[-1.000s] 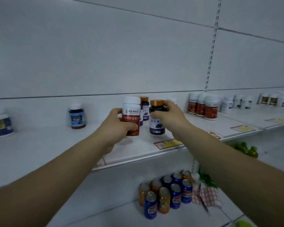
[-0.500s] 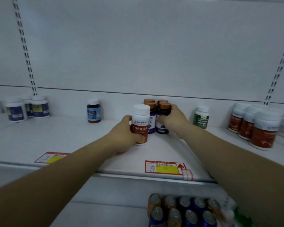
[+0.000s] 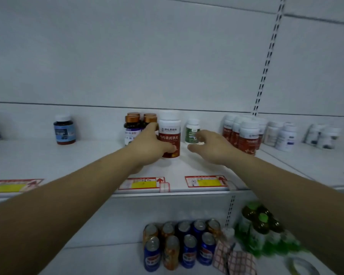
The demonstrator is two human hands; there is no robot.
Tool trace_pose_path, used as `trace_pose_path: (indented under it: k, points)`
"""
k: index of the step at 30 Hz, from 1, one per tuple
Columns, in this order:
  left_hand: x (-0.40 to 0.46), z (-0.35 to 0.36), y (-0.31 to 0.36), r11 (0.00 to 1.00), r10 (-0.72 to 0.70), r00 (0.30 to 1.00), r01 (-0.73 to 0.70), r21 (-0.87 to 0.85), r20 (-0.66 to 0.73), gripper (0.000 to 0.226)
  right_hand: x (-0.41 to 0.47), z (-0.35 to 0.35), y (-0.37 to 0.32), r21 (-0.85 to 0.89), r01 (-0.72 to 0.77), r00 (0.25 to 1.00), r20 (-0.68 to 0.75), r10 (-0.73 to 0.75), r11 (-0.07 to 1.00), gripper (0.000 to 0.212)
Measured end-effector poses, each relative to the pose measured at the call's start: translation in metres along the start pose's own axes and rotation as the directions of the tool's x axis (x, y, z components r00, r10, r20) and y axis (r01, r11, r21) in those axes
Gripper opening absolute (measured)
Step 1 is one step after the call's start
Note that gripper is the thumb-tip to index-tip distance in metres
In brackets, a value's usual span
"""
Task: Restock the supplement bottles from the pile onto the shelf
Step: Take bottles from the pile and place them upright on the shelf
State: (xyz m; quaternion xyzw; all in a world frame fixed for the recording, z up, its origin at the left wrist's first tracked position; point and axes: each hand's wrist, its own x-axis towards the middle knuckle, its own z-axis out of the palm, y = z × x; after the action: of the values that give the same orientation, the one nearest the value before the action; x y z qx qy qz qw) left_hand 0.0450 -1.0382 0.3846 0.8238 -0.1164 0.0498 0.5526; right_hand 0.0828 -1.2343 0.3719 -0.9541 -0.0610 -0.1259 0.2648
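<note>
Left hand (image 3: 150, 147) grips cylindrical red-labelled bottle (image 3: 169, 133) (glossy plastic, white cap).

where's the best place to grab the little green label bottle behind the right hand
Grip the green label bottle around its body just below the white cap, coming from the front right. It stands upright on the shelf with open space on its right, while the red label bottle held by the left hand crowds its left. The right hand is open in front of it.
</note>
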Motion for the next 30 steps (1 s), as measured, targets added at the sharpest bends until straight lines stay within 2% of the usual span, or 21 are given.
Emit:
trace_pose_path:
  k: [4,7,10,12,16,22,24,25,28,29,30]
  points:
    - [0.009,0.069,0.033,0.999,0.025,0.998,-0.024,-0.023,0.062,0.06,-0.023,-0.045,0.064,-0.049,-0.03,0.999,0.011,0.03,0.998,0.05]
    - [0.018,0.13,0.058,0.998,0.056,0.991,-0.054,-0.019,0.124,0.054,-0.034,-0.081,0.127,-0.148,-0.026,1.0,-0.022,0.023,0.989,0.026]
    - [0.026,0.191,0.076,0.995,0.1,0.988,-0.101,0.008,0.122,0.052,-0.037,-0.117,0.194,-0.154,-0.045,0.998,-0.057,0.036,0.987,0.021]
    - [0.031,0.229,0.084,0.994,0.101,0.989,-0.105,0.028,0.11,0.051,-0.036,-0.135,0.232,-0.175,-0.064,0.998,-0.027,0.06,0.982,0.031]
    - [0.04,0.278,0.094,0.981,0.064,0.996,-0.075,0.178,0.069,0.058,-0.029,-0.148,0.27,-0.316,-0.074,0.978,0.161,0.13,0.946,0.074]
    - [0.058,0.295,0.085,0.938,0.033,0.987,0.025,0.347,-0.16,0.065,-0.023,-0.138,0.281,-0.358,-0.034,0.97,0.213,0.117,0.933,0.082]
    - [0.058,0.294,0.082,0.906,0.096,0.965,0.017,0.422,-0.245,0.074,-0.021,-0.138,0.283,-0.363,-0.023,0.972,0.21,0.106,0.931,0.082]
    - [0.057,0.294,0.081,0.873,0.176,0.936,-0.005,0.488,-0.305,0.081,-0.021,-0.138,0.284,-0.367,-0.017,0.972,0.211,0.101,0.93,0.082]
    - [0.058,0.292,0.083,0.715,0.46,0.788,-0.055,0.697,-0.41,0.094,-0.019,-0.135,0.286,-0.375,-0.002,0.972,0.216,0.089,0.927,0.083]
    - [0.062,0.29,0.083,0.705,0.466,0.78,-0.042,0.708,-0.418,0.101,-0.019,-0.136,0.286,-0.374,-0.002,0.972,0.216,0.089,0.928,0.083]
    - [0.067,0.289,0.084,0.722,0.416,0.809,-0.016,0.692,-0.415,0.107,-0.019,-0.136,0.286,-0.372,-0.001,0.972,0.219,0.089,0.928,0.083]
